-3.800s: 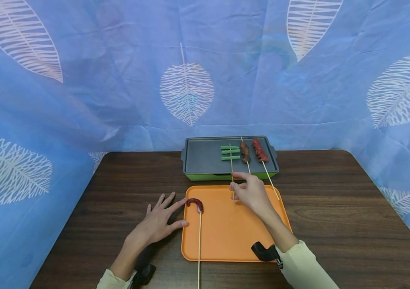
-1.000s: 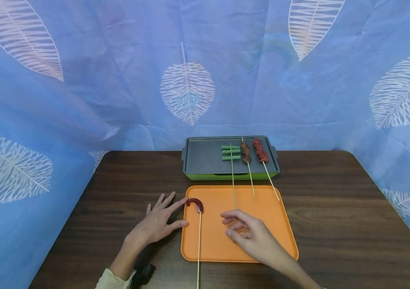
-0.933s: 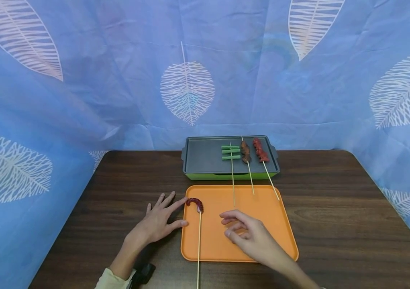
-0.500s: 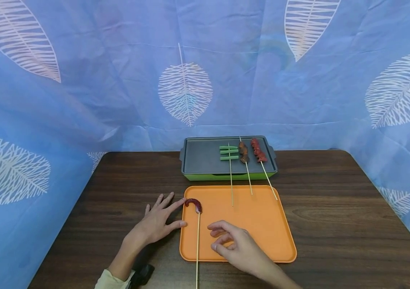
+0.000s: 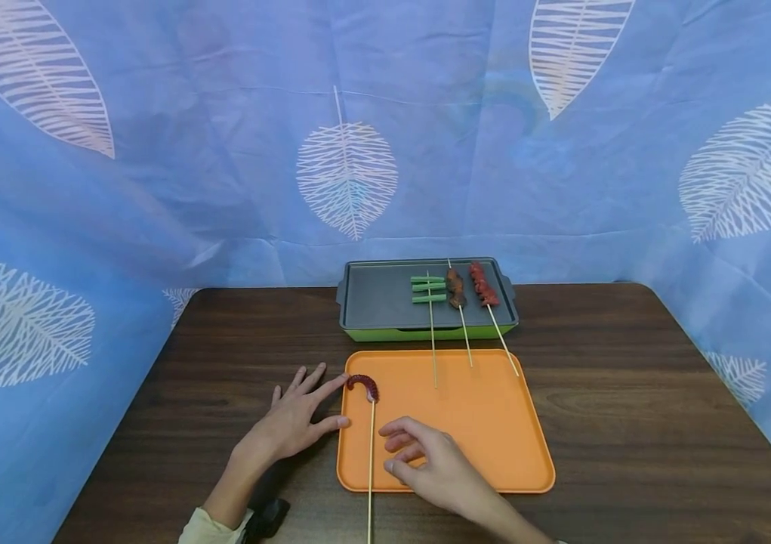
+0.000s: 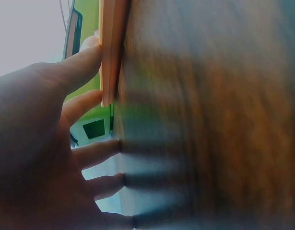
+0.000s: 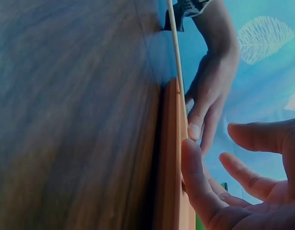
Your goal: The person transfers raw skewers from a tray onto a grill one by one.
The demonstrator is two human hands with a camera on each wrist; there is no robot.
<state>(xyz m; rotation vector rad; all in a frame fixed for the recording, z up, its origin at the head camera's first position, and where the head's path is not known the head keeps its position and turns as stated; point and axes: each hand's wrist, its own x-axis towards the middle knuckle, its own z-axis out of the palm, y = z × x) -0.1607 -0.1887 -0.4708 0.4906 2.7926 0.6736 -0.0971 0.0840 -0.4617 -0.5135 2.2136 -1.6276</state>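
Note:
An orange tray (image 5: 480,453) lies on the table in the head view. On its left side is a skewer with a dark red curled octopus tentacle (image 5: 366,385), its bare stick (image 5: 371,461) jutting past the front rim. My left hand (image 5: 286,423) is spread flat, with thumb and forefinger touching the tray's left rim and the other fingertips on the table. Just right of the stick, over the tray, my right hand (image 5: 434,465) has loosely bent fingers and holds nothing. The right wrist view shows a gap between its thumb (image 7: 257,136) and fingers.
Behind the tray stands a green grill with a dark plate (image 5: 374,295). Across its right part lie skewers of green stalk pieces (image 5: 429,289), brown meat (image 5: 455,289) and red meat (image 5: 483,285), their sticks overhanging the tray. A blue leaf-print cloth (image 5: 235,151) hangs behind.
My right hand let go of the green-stalk skewer, leaving it on the grill. It came back toward me, then shifted left to beside the tentacle skewer's stick. The left hand stayed put.

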